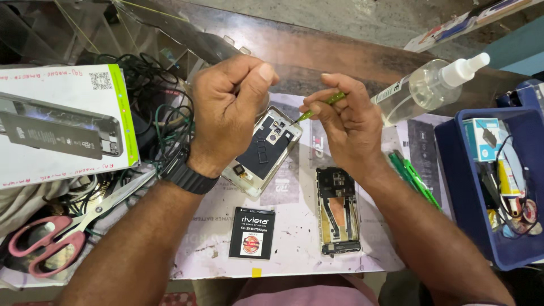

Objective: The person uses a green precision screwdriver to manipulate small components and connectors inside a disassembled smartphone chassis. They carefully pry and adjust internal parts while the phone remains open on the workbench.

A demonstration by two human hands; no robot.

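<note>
While the opened phone shell point(265, 148) was steadied at its upper edge by the closed left hand point(229, 107), a green screwdriver point(320, 106) was pinched in the closed right hand point(345, 122), its tip set against the shell. On the counter point(294, 249) below, a black battery point(252, 233) and a bare phone frame point(338, 211) were laid side by side.

Pink-handled scissors point(56, 229) lie at eight o'clock on the bench point(317, 51), a white carton point(62, 122) at nine. A spray bottle point(428, 85) lies at two, a blue bin point(462, 187) at three, a black battery point(252, 232) at six.
</note>
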